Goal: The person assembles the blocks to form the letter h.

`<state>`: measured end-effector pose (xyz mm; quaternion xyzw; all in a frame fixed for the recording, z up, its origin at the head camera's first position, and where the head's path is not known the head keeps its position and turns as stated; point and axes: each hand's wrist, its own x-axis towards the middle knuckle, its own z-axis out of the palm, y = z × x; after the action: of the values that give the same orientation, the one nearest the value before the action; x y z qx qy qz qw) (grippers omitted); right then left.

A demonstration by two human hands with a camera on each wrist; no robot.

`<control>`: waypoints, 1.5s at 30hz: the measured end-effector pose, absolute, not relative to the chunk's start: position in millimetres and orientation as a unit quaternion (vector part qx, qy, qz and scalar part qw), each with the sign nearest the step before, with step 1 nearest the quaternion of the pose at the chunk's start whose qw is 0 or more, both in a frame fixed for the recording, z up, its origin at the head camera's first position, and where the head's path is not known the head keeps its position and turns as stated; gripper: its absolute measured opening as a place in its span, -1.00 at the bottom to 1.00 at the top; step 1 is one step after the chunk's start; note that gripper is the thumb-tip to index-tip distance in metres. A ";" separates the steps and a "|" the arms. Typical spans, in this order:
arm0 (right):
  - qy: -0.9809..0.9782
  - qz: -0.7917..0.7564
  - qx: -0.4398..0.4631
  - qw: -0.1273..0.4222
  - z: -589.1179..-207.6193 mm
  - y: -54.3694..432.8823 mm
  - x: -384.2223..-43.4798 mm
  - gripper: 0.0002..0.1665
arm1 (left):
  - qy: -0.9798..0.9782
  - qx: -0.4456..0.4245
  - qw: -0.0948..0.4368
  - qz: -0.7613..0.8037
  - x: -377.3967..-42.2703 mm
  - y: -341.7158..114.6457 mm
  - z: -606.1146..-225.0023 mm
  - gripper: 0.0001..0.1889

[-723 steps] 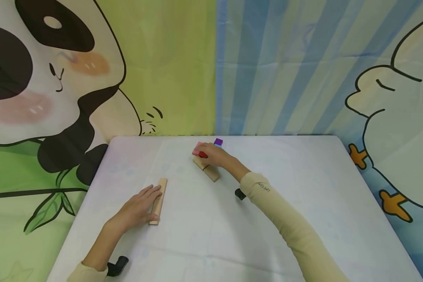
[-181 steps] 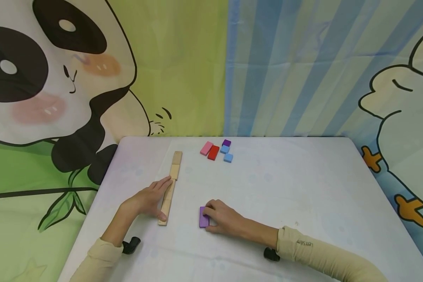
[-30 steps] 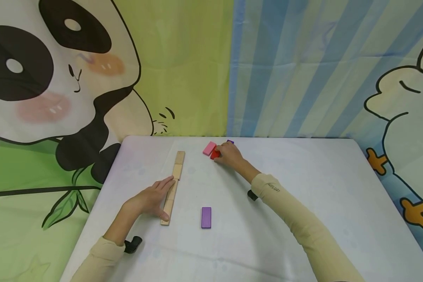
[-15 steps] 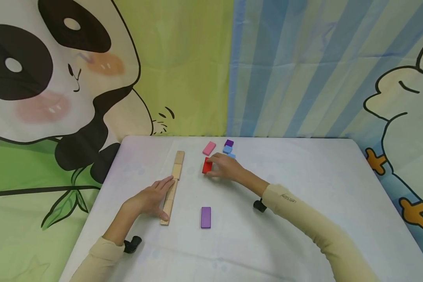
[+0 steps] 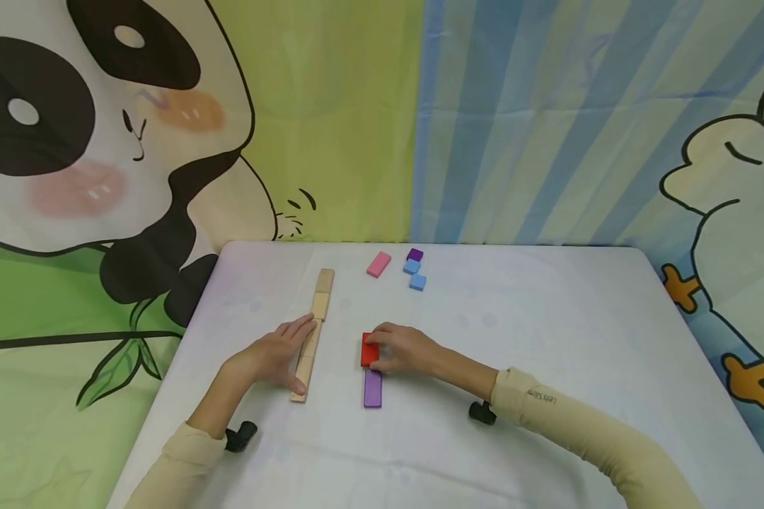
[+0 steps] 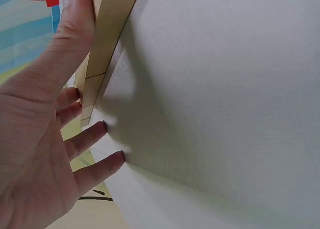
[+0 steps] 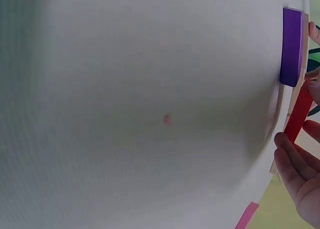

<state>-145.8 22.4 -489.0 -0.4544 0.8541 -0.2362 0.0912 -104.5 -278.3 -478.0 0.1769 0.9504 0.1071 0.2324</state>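
In the head view my right hand (image 5: 407,350) pinches a red rectangular block (image 5: 368,350) by its ends. The block is at the far end of a purple block (image 5: 372,389) that lies flat on the white table. The right wrist view shows the red block (image 7: 299,111) between thumb and fingertips, tilted beside the purple one (image 7: 291,46). To the left, my left hand (image 5: 269,362) rests along a straight row of plain wooden blocks (image 5: 321,297). Its thumb and fingers are extended and spread, touching the row's side. In the left wrist view the thumb lies against the wood (image 6: 107,39).
At the back of the table (image 5: 516,318) lie a pink block (image 5: 378,264), a small dark purple block (image 5: 415,254) and two small light blue blocks (image 5: 417,282). A curtain (image 5: 331,127) with cartoon animals hangs behind the table.
Wooden blocks now lengthen the row at my left hand. The purple block was set down mid-table. My right hand has taken the red block from the back group and brought it nearer.
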 end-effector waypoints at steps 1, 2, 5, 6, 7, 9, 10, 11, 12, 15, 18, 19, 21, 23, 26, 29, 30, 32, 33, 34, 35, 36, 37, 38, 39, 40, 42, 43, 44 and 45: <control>0.854 -0.235 -0.456 0.089 -489.2 22.5 -145.0 -0.52 | 0.950 0.177 0.231 0.110 -104.5 -278.3 -477.6 0.38; 0.854 -0.233 -0.456 0.088 -489.5 22.6 -144.5 -0.53 | 0.950 0.179 0.229 0.111 -104.8 -278.4 -477.7 0.38; 0.858 -0.223 -0.455 0.087 -491.7 23.0 -144.2 -0.53 | 0.950 0.181 0.227 0.113 -105.1 -278.6 -477.3 0.38; 0.859 -0.220 -0.454 0.088 -492.6 23.1 -144.1 -0.52 | 0.950 0.181 0.227 0.112 -105.2 -278.4 -477.1 0.38; 0.860 -0.217 -0.453 0.090 -493.3 23.1 -144.2 -0.52 | 0.950 0.180 0.228 0.112 -105.0 -278.4 -477.0 0.38; 0.861 -0.210 -0.454 0.095 -494.1 23.1 -143.8 -0.52 | 0.950 0.183 0.227 0.110 -105.1 -278.4 -477.2 0.38; 0.860 -0.206 -0.456 0.096 -494.4 23.0 -143.6 -0.52 | 0.951 0.182 0.227 0.109 -105.0 -278.2 -477.3 0.38; 0.860 -0.203 -0.459 0.095 -494.4 22.8 -143.3 -0.51 | 0.951 0.182 0.227 0.109 -104.9 -278.1 -477.3 0.38; 0.859 -0.200 -0.462 0.096 -494.1 22.5 -142.9 -0.52 | 0.951 0.182 0.226 0.108 -104.9 -278.1 -477.6 0.38; 0.857 -0.191 -0.469 0.094 -493.4 22.3 -142.0 -0.52 | 0.951 0.183 0.225 0.105 -104.6 -277.8 -478.6 0.37; 0.858 -0.187 -0.469 0.097 -492.4 22.9 -141.8 -0.52 | 0.951 0.183 0.226 0.104 -104.7 -277.7 -479.0 0.37; 0.858 -0.186 -0.468 0.100 -492.2 23.3 -141.8 -0.52 | 0.951 0.182 0.228 0.106 -104.7 -277.7 -479.1 0.37; 0.859 -0.188 -0.465 0.106 -492.2 23.7 -141.9 -0.52 | 0.950 0.181 0.230 0.108 -104.5 -277.7 -478.9 0.37; 0.859 -0.185 -0.465 0.110 -492.8 24.1 -142.1 -0.52 | 0.950 0.179 0.232 0.110 -104.1 -277.6 -478.4 0.38; 0.857 -0.166 -0.478 0.098 -494.5 24.5 -142.4 -0.56 | 0.950 0.179 0.232 0.108 -104.0 -277.5 -478.0 0.37; 0.855 -0.144 -0.492 0.082 -495.0 24.5 -142.3 -0.59 | 0.951 0.181 0.229 0.105 -104.8 -278.0 -478.8 0.37; 0.854 -0.139 -0.495 0.077 -494.6 24.5 -142.0 -0.59 | 0.951 0.182 0.228 0.103 -105.1 -278.0 -479.3 0.37; 0.854 -0.138 -0.495 0.078 -494.1 24.6 -141.1 -0.58 | 0.952 0.187 0.222 0.101 -105.2 -277.9 -479.2 0.37; 0.855 -0.137 -0.493 0.081 -493.7 24.5 -140.5 -0.56 | 0.951 0.189 0.220 0.103 -105.2 -277.8 -478.8 0.36; 0.856 -0.137 -0.492 0.083 -493.4 24.5 -139.8 -0.55 | 0.951 0.191 0.219 0.104 -105.0 -277.6 -478.2 0.36; 0.857 -0.136 -0.490 0.085 -492.9 24.5 -138.8 -0.53 | 0.951 0.193 0.218 0.106 -104.8 -277.3 -477.3 0.35; 0.857 -0.134 -0.489 0.086 -492.6 24.5 -137.8 -0.51 | 0.950 0.195 0.218 0.108 -104.5 -277.0 -476.5 0.35; 0.858 -0.131 -0.489 0.088 -492.8 24.3 -136.8 -0.49 | 0.949 0.196 0.219 0.110 -104.1 -276.8 -475.4 0.34; 0.859 -0.126 -0.489 0.087 -493.0 24.2 -135.6 -0.48 | 0.949 0.196 0.221 0.111 -103.8 -276.6 -474.6 0.34; 0.860 -0.120 -0.489 0.086 -493.0 23.8 -134.3 -0.46 | 0.948 0.199 0.220 0.113 -103.5 -276.0 -473.7 0.33; 0.861 -0.115 -0.488 0.085 -492.8 23.3 -132.9 -0.44 | 0.948 0.198 0.222 0.112 -103.2 -275.8 -473.1 0.33; 0.865 -0.106 -0.484 0.083 -492.2 22.0 -130.2 -0.41 | 0.948 0.198 0.222 0.111 -102.6 -275.3 -471.7 0.33; 0.867 -0.101 -0.481 0.085 -492.0 21.2 -128.9 -0.39 | 0.948 0.198 0.223 0.111 -102.5 -275.1 -471.1 0.33; 0.868 -0.098 -0.478 0.086 -491.4 20.4 -127.5 -0.35 | 0.948 0.198 0.223 0.111 -102.4 -274.9 -470.6 0.32; 0.870 -0.096 -0.475 0.088 -490.4 19.6 -126.2 -0.32 | 0.948 0.198 0.222 0.111 -102.3 -274.9 -470.1 0.32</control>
<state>-126.2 19.6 -490.4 -0.4751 0.8702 -0.0959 0.0884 -102.3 -274.9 -470.1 0.1979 0.9483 0.1115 0.2217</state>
